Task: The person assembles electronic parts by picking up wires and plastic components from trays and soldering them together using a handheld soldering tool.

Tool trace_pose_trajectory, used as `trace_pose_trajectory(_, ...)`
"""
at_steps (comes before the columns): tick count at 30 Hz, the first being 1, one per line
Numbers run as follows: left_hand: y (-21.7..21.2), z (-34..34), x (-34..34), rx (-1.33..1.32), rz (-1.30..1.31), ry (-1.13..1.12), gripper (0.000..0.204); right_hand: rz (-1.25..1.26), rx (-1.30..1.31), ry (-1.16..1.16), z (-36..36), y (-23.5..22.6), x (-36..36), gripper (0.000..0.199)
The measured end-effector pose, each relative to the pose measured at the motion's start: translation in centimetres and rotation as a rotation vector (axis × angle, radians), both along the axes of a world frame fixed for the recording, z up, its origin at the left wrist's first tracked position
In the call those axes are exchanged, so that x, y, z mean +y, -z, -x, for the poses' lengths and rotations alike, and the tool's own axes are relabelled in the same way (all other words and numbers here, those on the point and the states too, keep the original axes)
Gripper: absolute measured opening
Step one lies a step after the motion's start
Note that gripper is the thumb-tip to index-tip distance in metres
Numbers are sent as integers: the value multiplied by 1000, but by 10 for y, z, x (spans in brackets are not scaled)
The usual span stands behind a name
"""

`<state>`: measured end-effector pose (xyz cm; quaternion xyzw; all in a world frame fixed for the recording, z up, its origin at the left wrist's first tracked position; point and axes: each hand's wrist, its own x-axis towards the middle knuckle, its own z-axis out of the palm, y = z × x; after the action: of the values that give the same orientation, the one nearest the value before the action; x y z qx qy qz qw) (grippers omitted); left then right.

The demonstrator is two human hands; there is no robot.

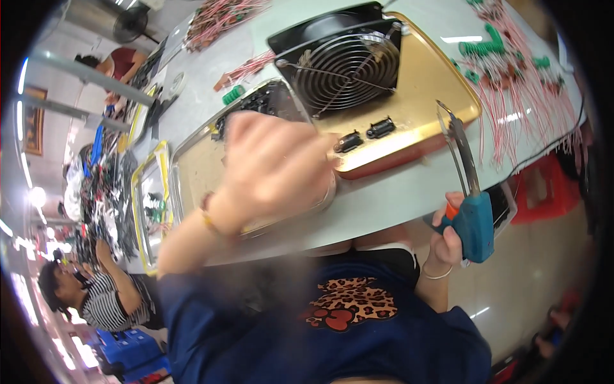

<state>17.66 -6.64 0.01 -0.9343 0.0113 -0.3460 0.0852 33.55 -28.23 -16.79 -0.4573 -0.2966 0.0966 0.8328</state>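
Observation:
My left hand [275, 166], somewhat blurred, is closed over the front of the metal tray. Its fingertips meet the left end of a small black cylindrical part [348, 141] at the near edge of the gold tray [438, 83]; the thumb is mostly hidden. A second such black part [381, 127] lies just right of it. My right hand [446, 233] grips a teal soldering gun [477, 224] with an orange trigger. The gun points up and away, its hot tip and thin feed tube beside the gold tray's right edge, touching neither black part.
A black fan [345, 70] with a wire guard stands on the gold tray. Black parts fill the far end of the metal tray [198, 168]. Pink-wired bundles [505, 96] with green coils lie at right. A red stool [543, 192] stands below; other people sit at left.

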Motion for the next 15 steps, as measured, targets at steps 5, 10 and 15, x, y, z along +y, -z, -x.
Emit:
trace_pose_trajectory(5, 7, 74, 153, 100, 596, -590, 22, -6, -13, 10, 1, -9, 3, 51)
trace_pose_trajectory(10, 61, 110, 242, 407, 1007, -528, 32, 11, -38, 12, 0, -4, 3, 50)
trace_pose_trajectory(15, 79, 105, 247, 365, 1375, -462, 24, 52, -65, 53, 2, -10, 1, 50)
